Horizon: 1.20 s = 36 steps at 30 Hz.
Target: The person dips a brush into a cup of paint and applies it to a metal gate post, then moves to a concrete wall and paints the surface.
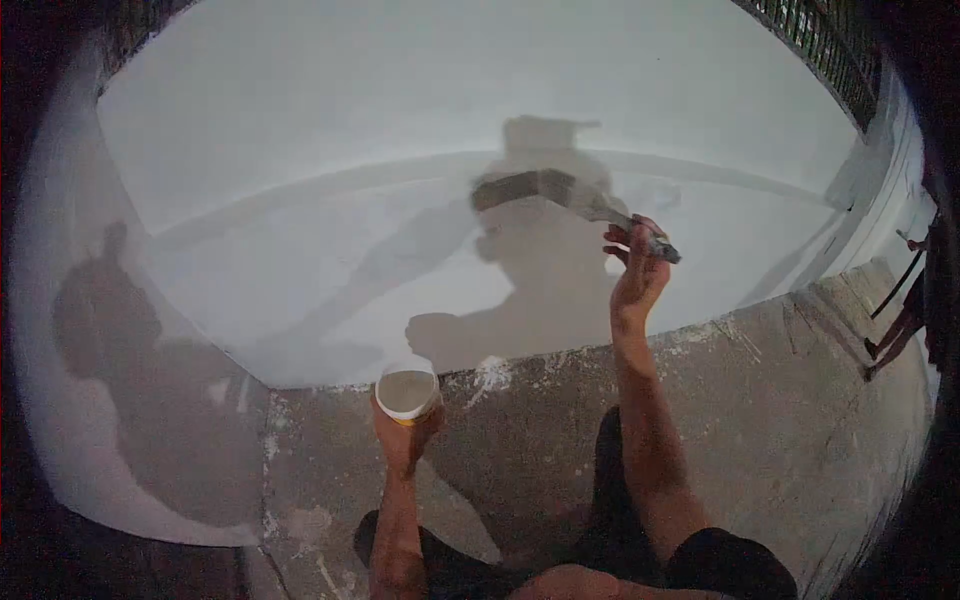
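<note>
My left hand [400,430] is wrapped round a white cup [409,413], held upright below the wall with its open top facing me. Greyish-white content shows inside the cup. Up and to the right, my right hand [638,270] grips a paintbrush [664,249] by its handle. The brush head points left toward the white wall [350,260], overlapping a dark shadow there. My own shadow falls across the wall's middle, behind the brush.
A concrete floor [560,420] spotted with white paint runs along the wall's foot. To the left, a side wall [60,400] carries another shadow. At the far right stands another person [915,290] with a long dark pole. Railings [825,50] top the wall at the upper right.
</note>
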Motion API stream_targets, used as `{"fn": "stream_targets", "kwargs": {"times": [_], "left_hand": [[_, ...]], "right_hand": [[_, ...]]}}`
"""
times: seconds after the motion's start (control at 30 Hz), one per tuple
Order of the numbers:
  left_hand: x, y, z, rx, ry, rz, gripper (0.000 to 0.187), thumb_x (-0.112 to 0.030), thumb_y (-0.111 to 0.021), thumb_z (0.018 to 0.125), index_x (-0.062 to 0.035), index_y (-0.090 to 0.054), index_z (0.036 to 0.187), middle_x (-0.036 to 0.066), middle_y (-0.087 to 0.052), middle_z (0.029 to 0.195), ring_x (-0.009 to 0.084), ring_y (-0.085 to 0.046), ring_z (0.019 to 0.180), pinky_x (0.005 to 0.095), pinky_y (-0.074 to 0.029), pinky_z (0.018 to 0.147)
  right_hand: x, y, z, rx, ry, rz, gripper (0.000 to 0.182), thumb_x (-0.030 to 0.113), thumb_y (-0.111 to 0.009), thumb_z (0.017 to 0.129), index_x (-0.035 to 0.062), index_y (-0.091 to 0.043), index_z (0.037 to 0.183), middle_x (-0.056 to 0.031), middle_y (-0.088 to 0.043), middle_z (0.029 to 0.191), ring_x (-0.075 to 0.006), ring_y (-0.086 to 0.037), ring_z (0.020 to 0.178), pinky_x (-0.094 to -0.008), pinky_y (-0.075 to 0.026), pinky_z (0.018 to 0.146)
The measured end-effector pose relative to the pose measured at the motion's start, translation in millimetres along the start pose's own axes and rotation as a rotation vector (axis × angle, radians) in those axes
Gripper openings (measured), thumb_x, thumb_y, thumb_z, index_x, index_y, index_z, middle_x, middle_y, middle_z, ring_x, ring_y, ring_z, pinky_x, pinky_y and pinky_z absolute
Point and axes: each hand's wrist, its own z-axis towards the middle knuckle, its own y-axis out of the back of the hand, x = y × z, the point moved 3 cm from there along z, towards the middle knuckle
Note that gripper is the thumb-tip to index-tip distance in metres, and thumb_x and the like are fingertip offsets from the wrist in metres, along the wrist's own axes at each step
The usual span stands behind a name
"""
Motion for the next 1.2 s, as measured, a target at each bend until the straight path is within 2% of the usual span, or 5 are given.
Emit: {"fn": "stream_targets", "kwargs": {"times": [0.4,0.77,0.97,1.03,1.2], "left_hand": [[2,-4,17,-0.107,-0.260,0.314,0.096,-0.035,-0.098,0.064,-0.0036,-0.047,0.139,0.015,-0.067,0.125,0.0285,-0.068,0.113,0.0439,-0.055,0.097],[2,8,13,-0.160,-0.171,0.304,0.089,-0.032,-0.098,0.067,-0.0039,-0.050,0.136,0.014,-0.067,0.125,0.0264,-0.067,0.114,0.0432,-0.055,0.097],[23,4,16,-0.012,-0.169,-0.120,0.084,-0.028,-0.098,0.067,-0.0052,-0.051,0.133,0.012,-0.067,0.125,0.0260,-0.068,0.111,0.0423,-0.055,0.096],[25,2,15,-0.017,-0.139,0.001,0.084,-0.028,-0.098,0.068,-0.0051,-0.051,0.133,0.011,-0.067,0.124,0.0259,-0.068,0.110,0.0422,-0.055,0.096],[-38,-21,-1,0.031,-0.042,0.028,0.083,-0.027,-0.097,0.070,-0.0047,-0.050,0.133,0.011,-0.067,0.121,0.0255,-0.068,0.108,0.0426,-0.055,0.097]], "right_hand": [[-40,-52,-62,0.439,-0.251,-0.163,0.036,0.029,-0.056,0.109,-0.0024,-0.059,0.127,-0.0146,-0.070,0.116,-0.0252,-0.074,0.098,-0.0380,-0.062,0.077],[-8,25,-5,-0.007,0.145,-0.247,0.040,0.034,-0.058,0.108,-0.0015,-0.059,0.125,-0.0125,-0.072,0.101,-0.0231,-0.072,0.087,-0.0388,-0.060,0.076],[-28,-1,-34,0.294,-0.039,-0.239,0.040,0.034,-0.058,0.108,-0.0043,-0.061,0.121,-0.0149,-0.072,0.102,-0.0248,-0.074,0.087,-0.0396,-0.060,0.077],[-42,-18,-57,0.490,-0.012,-0.188,0.035,0.028,-0.056,0.109,-0.0028,-0.063,0.124,-0.0122,-0.075,0.104,-0.0223,-0.074,0.095,-0.0377,-0.061,0.080],[-54,-10,-61,0.408,-0.177,-0.314,0.019,0.006,-0.057,0.104,0.0015,-0.068,0.118,-0.0113,-0.074,0.110,-0.0185,-0.072,0.099,-0.0335,-0.060,0.083]]}}
